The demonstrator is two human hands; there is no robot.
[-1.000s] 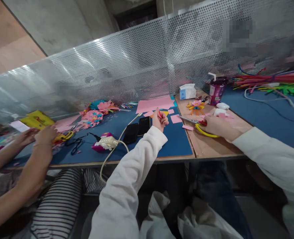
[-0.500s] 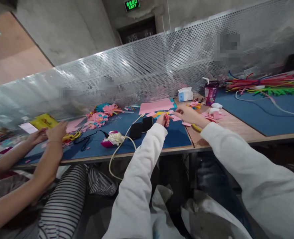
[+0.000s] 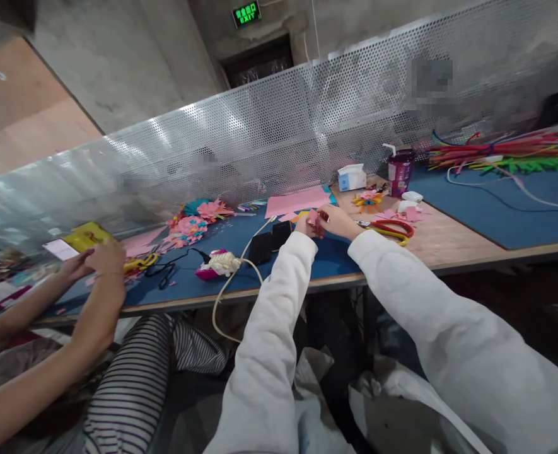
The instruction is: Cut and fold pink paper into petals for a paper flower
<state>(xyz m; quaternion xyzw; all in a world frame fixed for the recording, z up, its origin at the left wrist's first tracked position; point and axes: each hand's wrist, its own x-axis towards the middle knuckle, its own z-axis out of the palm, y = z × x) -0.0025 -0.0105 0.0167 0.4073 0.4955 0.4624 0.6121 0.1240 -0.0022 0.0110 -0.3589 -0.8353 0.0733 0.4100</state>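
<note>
My left hand (image 3: 308,227) is closed round a small piece of pink paper (image 3: 313,217) above the blue mat. My right hand (image 3: 339,221) meets it from the right, its fingers pinched together at the paper's edge. Their tips are partly hidden. Beside my right wrist, scissors (image 3: 392,228) with red and yellow handles lie on the wood. Behind my hands lies a large sheet of pink paper (image 3: 295,202). A paper flower (image 3: 368,200) in pink, yellow and blue sits behind the scissors.
Two black phones (image 3: 260,247) and a power strip (image 3: 222,263) with a white cable lie left of my arms. A tissue pack (image 3: 352,178) and a purple cup (image 3: 400,173) stand at the back. On the left, a co-worker's hands (image 3: 103,257) are near a yellow packet (image 3: 87,236).
My right hand has moved left and down to the pink paper in my left hand. The scissors and paper flower now show more fully. The view has shifted slightly.
</note>
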